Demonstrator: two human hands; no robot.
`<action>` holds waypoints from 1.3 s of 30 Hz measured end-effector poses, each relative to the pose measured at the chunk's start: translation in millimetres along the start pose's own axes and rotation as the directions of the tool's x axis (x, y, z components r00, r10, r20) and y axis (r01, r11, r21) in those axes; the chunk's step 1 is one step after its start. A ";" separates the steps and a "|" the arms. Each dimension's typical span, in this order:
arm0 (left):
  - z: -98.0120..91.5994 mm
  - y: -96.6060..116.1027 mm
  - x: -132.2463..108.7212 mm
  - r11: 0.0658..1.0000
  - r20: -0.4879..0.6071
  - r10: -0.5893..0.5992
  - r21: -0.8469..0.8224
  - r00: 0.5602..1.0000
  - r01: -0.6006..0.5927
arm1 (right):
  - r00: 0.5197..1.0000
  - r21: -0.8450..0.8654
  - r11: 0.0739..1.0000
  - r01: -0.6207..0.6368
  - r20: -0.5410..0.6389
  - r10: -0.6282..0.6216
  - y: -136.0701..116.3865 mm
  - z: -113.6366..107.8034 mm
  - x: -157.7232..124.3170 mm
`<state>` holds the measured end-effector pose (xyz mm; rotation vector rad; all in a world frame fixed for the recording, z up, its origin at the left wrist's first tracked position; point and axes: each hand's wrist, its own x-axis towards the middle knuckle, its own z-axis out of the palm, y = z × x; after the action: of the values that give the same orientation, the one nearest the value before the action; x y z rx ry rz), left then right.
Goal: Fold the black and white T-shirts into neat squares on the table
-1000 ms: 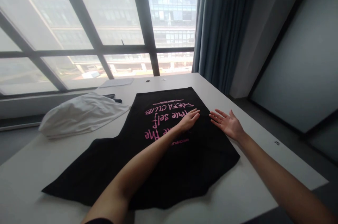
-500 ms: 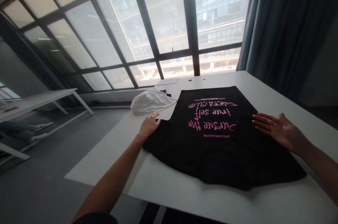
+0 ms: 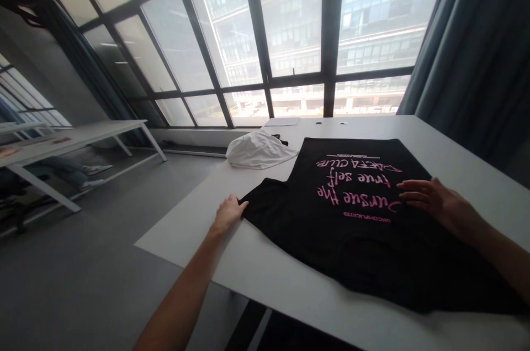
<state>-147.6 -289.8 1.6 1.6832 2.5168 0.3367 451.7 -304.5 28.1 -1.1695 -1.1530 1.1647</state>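
A black T-shirt (image 3: 314,235) lies spread on the white table (image 3: 199,218), its pink lettering upside down and its collar side towards me. My left hand (image 3: 229,213) is closed on the end of the left sleeve, which is stretched out to the left. Over the right part of the shirt, beside the lettering, my right hand (image 3: 445,205) is open with its fingers apart; whether it touches the cloth I cannot tell.
A crumpled white cloth (image 3: 259,149) lies behind the left sleeve, a dark item partly behind it. Large windows and a dark curtain (image 3: 476,53) stand beyond the table. At the far left, a person's legs (image 3: 78,171) show under another table (image 3: 83,133).
The left sleeve has been drawn out to the left and now lies extended, with my left hand gripping its end. The view has turned a little to the left.
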 end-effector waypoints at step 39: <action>-7.8 140.7 -0.9 0.549 -0.218 0.743 -0.343 0.633 -0.762 | 0.909 -0.183 0.954 -0.237 0.305 0.285 15.6 262.5 79.4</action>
<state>-22.1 -240.0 42.2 2.4574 1.3922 0.8946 193.4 -211.1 28.6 -1.3012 -1.3782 1.5490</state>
